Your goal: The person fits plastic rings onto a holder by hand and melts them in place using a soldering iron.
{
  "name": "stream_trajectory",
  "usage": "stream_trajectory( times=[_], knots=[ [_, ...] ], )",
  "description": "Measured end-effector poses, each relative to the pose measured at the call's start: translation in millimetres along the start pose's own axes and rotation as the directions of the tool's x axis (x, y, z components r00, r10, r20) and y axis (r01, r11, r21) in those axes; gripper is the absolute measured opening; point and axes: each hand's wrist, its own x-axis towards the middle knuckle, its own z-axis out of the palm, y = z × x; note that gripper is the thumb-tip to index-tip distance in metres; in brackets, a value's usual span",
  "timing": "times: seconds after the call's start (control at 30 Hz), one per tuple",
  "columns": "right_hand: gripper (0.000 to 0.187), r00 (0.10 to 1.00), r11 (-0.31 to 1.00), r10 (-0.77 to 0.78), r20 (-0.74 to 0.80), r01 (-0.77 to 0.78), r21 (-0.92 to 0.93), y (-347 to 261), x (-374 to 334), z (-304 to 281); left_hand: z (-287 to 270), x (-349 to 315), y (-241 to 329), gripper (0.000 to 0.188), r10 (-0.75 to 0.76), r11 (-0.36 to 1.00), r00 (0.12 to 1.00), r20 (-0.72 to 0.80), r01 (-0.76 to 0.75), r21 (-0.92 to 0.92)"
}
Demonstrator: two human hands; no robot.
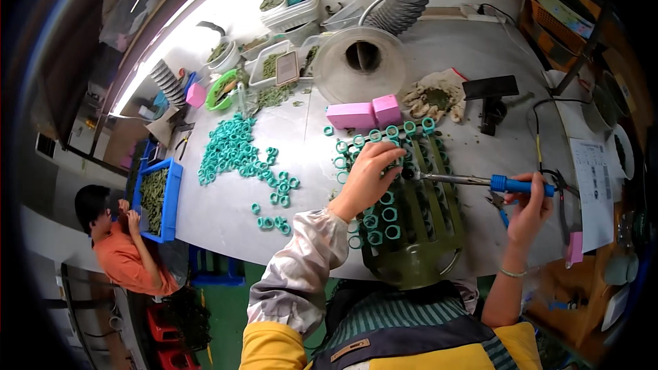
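My right hand (529, 209) grips the blue handle of a soldering iron (466, 179). Its metal shaft points left, and the tip ends beside my left fingertips. My left hand (372, 173) is closed in a pinch over a dark green frame of long parallel bars (425, 233); whatever is between the fingers is hidden. Rows of teal hexagonal rings (389, 214) sit along the bars, on both sides of my left hand. The frame's rounded, tray-like end lies nearest my body at the table edge.
Left of the frame is a heap of loose teal rings (233, 147). Pink blocks (351, 116), a stained glove (439, 94) and a clear hood (361, 62) on a grey duct stand behind. Pliers (499, 209) lie right. A person in orange (127, 257) works at a blue bin (171, 199).
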Motion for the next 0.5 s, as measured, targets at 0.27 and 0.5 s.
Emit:
stream_trajectory(
  times=[0.27, 0.5],
  knots=[
    [0.032, 0.999, 0.999, 0.021, 0.029, -0.022, 0.049, -6, -3, -5, -110, -109, -100, 0.038, -0.443, 0.714, 0.896, -0.031, 0.373, 0.593],
    [0.032, 1.0, 1.0, 0.022, 0.019, -0.022, 0.019, -12, -5, -4, -101, -133, -106, 0.036, -0.273, 0.808, 0.96, -0.07, 0.268, 0.526]
  ],
)
